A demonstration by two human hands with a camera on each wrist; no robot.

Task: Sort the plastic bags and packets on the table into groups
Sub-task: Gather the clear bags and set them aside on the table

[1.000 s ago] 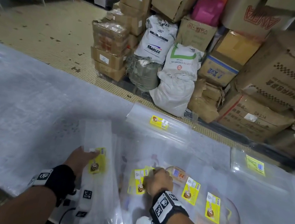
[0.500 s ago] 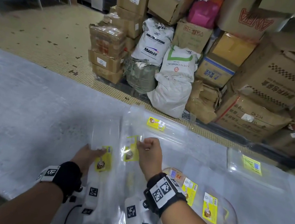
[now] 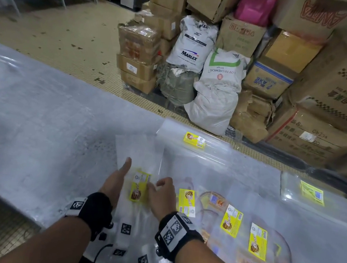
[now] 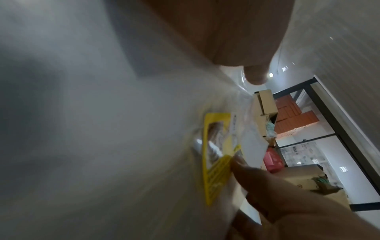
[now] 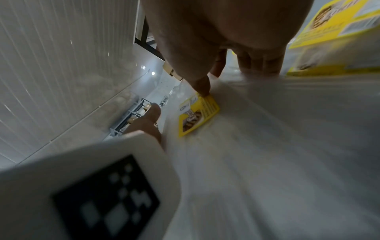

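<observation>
Packet (image 3: 139,189) with yellow label lies flat under left hand (image 3: 115,182); right hand (image 3: 162,195) grip pinches its edge.

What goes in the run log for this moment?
left hand: flat on clear bag | right hand: thumb pressing yellow label

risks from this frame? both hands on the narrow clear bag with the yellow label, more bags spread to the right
1. The narrow clear bag lies on other clear film; the right hand, fingertip on its yellow label, could drag a layer underneath along.
2. The left hand only rests flat at the bag's edge, so the slick plastic may slide.
3. The overlapping labelled bags to the right look alike, so a mis-sort seems possible.
</observation>
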